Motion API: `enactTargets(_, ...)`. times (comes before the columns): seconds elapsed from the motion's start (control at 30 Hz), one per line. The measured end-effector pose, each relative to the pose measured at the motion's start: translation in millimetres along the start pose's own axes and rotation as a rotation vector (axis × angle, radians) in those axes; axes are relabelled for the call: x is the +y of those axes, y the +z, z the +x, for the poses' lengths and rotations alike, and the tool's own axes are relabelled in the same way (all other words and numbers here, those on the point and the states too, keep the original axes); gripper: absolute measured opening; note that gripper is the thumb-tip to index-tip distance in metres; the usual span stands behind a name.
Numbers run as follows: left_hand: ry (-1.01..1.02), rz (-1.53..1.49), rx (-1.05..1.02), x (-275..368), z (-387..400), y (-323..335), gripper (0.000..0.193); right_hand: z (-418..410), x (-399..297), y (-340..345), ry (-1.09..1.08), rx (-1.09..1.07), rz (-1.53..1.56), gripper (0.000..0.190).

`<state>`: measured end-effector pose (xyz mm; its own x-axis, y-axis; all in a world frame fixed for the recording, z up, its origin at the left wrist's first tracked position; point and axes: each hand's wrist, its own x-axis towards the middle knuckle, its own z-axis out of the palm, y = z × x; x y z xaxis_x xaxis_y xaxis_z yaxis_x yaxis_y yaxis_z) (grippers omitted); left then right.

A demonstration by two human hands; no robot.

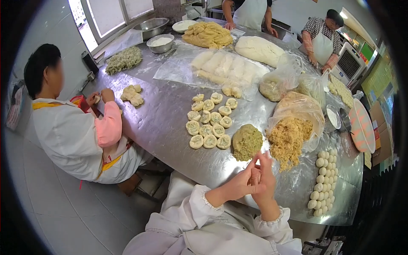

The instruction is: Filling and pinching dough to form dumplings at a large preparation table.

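Note:
My left hand (pixel 244 185) and my right hand (pixel 266 181) meet just over the near edge of the steel table (pixel 169 137), fingers pointing away from me. Whether something lies between them cannot be told. Beyond the fingertips is a mound of greenish filling (pixel 247 142). To its right, golden crumbly filling (pixel 288 140) spills from a clear plastic bag (pixel 314 124). Left of the mound, several dough pieces with filling showing on top (pixel 209 141) stand in uneven rows. Small smooth dough balls (pixel 319 188) line the table's right side.
A seated person (pixel 76 127) works at the left, near dough lumps (pixel 132 95). Farther back lie plastic-covered dough rolls (pixel 223 65), a yellow dough mass (pixel 207 34), white dough (pixel 258 50), green filling (pixel 124 59) and metal bowls (pixel 160 43). Two people stand at the far side.

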<state>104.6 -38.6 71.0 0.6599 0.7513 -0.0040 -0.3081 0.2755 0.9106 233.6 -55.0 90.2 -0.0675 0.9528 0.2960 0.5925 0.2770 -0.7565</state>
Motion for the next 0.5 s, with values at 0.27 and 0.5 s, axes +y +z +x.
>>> enactTargets(0.27,0.235,0.761,0.063,-3.0,-11.9,23.9,0.093,12.1,21.3,-6.6,0.121,-0.130,-0.065,0.054)
enactTargets(0.5,0.157,0.865,0.075,-8.3,-17.6,28.2,0.079,2.7,2.8,-2.2,-0.009,-0.119,0.026,0.062)
